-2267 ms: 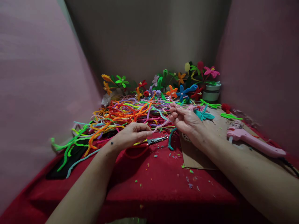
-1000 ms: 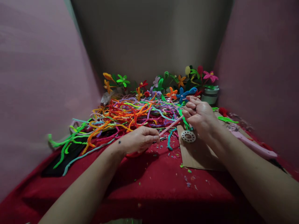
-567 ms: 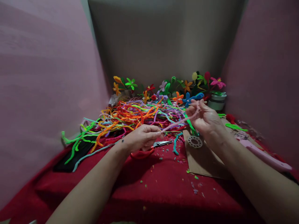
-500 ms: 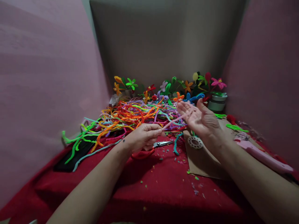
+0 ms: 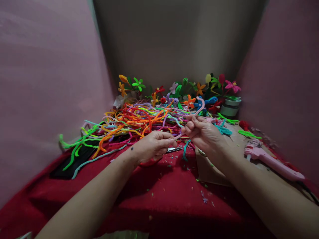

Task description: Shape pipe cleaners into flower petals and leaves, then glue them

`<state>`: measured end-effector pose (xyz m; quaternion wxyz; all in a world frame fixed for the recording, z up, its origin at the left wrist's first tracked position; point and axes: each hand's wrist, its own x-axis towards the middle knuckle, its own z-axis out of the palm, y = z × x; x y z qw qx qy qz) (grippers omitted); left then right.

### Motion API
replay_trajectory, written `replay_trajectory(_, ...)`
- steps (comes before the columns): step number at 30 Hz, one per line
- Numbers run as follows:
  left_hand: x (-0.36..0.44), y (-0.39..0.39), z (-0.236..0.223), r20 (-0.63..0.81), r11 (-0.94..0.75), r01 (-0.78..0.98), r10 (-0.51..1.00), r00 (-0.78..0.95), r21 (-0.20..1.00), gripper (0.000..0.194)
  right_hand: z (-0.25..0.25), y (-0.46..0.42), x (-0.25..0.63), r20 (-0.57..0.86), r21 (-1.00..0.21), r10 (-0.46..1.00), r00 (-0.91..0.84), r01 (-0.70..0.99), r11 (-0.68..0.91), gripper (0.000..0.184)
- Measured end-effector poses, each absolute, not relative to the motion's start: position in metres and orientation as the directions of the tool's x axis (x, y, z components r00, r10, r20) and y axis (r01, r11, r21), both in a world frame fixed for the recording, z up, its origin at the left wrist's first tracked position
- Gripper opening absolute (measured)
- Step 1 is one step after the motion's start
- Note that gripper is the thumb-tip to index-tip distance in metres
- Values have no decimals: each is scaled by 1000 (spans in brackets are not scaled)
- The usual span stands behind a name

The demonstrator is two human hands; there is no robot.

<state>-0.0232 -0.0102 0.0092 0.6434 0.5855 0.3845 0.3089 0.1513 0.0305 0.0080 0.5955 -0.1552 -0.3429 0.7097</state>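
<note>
Pink pipe cleaner (image 5: pixel 200 107), one, held between two hands above a red cloth (image 5: pixel 159 196).
Left hand (image 5: pixel 157 146): fingers pinched on its lower end. Right hand (image 5: pixel 199 131): fingers closed on it farther along, curved tip rising free. Beneath left hand: scissors (image 5: pixel 174 149). Beyond: heaped multicolored pipe cleaners (image 5: pixel 139 121).

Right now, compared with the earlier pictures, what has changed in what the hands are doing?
The right hand was open half a second ago; it has moved closer to the left hand and closed its fingers on the fuzzy pale-pink strand, whose curved end now sticks up above it. The left hand still pinches the strand, and the pink plastic glue gun stays on the right.
</note>
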Motion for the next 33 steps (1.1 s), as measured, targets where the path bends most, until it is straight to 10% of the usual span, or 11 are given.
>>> replay_trajectory(20, -41, 6, 15, 117, -194, 550, 978, 172, 812, 22, 10, 44, 166, 126, -665, 978, -165, -746, -40, 14)
replay_trajectory(26, -51, 7, 27, 239, -241, -57, 970, -29, 969, 18, 7, 45, 165, 136, -603, 970, -202, -793, -81, 14)
replay_trajectory(29, -51, 13, 29, 229, -295, -576, 956, -186, 763, 16, 12, 37, 159, 73, -581, 977, -202, -804, -123, 16)
replay_trajectory(33, -41, 18, 18, -22, -93, -692, 988, -155, 716, 16, 16, 30, 152, 30, -528, 985, -171, -839, -130, 20)
